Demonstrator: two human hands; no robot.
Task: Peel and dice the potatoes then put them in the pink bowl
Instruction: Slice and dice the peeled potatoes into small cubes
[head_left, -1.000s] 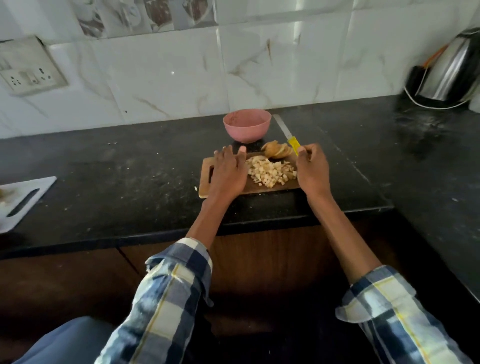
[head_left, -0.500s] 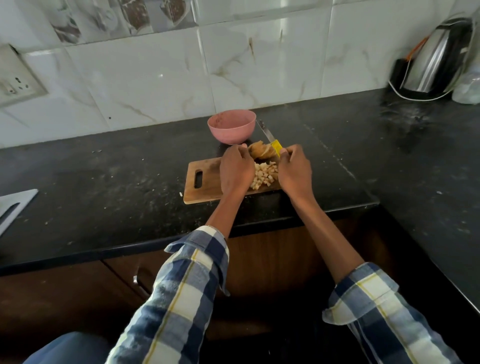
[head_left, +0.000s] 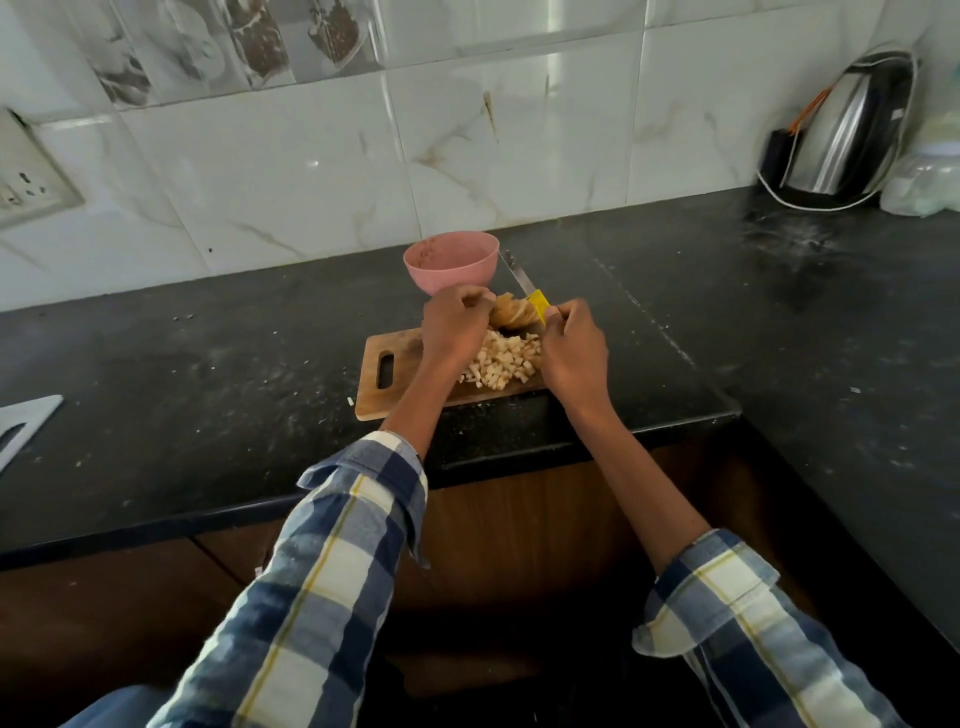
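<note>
**A:** What is lying in front of the person, and where?

**B:** A rectangular wooden chopping board (head_left: 395, 364) is sitting on the black stone counter (head_left: 208, 364), close to its front edge, probably to keep the work within easy reach. A heap of pale diced potato cubes (head_left: 503, 359) is lying on the board's middle, between the two hands. At twelve o'clock from the heap, a mound of brownish potato peelings (head_left: 511, 314) is lying at the board's far edge, seemingly kept apart from the dice. Beyond that, at about eleven o'clock, the round pink plastic bowl (head_left: 451, 260) is standing on the counter just past the board, looking empty and handy for filling.

**A:** And the hands?

**B:** The left hand (head_left: 452, 327) is curling its fingers at the peelings, apparently pinching some; I cannot tell for certain. The right hand (head_left: 574, 348) is also curling beside the heap. A knife with a yellow handle and steel blade (head_left: 524, 286) is pointing away at one o'clock; whether the right hand is gripping it, I cannot tell.

**A:** Any writing?

**B:** None is readable.
</note>
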